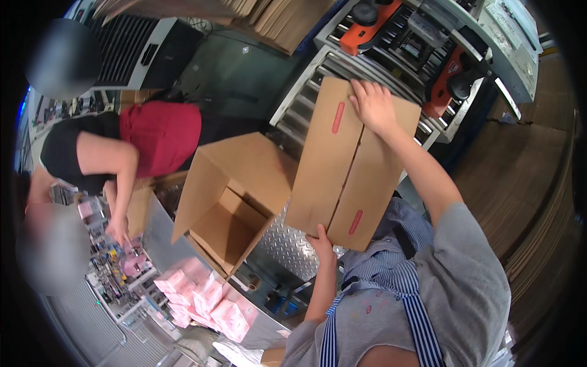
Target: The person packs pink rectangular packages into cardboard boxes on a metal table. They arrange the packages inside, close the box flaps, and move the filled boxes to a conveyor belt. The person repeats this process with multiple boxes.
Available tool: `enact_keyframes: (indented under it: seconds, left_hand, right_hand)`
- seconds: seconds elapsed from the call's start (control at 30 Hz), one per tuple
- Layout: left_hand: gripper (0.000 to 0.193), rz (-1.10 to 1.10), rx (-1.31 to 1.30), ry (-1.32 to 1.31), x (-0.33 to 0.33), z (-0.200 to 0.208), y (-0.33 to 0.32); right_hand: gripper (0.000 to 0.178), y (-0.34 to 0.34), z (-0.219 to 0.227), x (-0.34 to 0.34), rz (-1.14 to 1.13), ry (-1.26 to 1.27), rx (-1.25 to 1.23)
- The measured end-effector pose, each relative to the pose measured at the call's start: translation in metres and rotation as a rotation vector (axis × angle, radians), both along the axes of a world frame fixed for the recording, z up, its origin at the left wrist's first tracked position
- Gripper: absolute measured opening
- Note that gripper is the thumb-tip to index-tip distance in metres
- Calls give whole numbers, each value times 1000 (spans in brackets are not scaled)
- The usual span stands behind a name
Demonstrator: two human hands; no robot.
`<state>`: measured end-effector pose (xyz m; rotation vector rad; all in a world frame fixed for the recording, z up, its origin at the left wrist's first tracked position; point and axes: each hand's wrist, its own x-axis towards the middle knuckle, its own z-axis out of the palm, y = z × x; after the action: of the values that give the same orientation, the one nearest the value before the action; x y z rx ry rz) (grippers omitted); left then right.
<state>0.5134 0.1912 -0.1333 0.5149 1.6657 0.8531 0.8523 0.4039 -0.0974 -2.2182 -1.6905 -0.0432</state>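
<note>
A closed cardboard box [318, 153] with red printed marks lies tilted in front of me, its two top flaps meeting along a middle seam. My left hand [323, 246] grips its near edge, thumb on top and the other fingers hidden underneath. At the far end, my right hand [374, 109] lies over the seam, with fingertips reaching the far edge. The box's far part overlaps the roller conveyor [298, 110]. An open cardboard box [229, 223] with raised flaps stands just left of it; what shows of its inside is bare cardboard.
Pink-and-white packs [202, 300] are piled on a metal table at lower left. Another person [104, 147] in a red apron reaches toward machinery there. A taping machine [422, 37] with orange parts spans the conveyor. Flattened cardboard stacks [532, 183] stand at right and at the back.
</note>
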Motion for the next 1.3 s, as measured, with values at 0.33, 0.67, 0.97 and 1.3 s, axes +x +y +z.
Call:
enact_keyframes:
  seconds: [0.33,0.67,0.97,1.3]
  left_hand:
    - [74,-461,337,186,161,3,168]
    - [81,-692,303,154,254,8,206]
    - [58,-1115,228,326,184,-37,105]
    - [35,-1217,-191,420,-165,-191,-97]
  right_hand:
    - [47,37,0,194,202,-139,65]
    - [73,-93,2,76,283,104,-158]
    - [68,-100,2,110,190,-98,-112]
    - [54,-176,85,61,-98,132,-236]
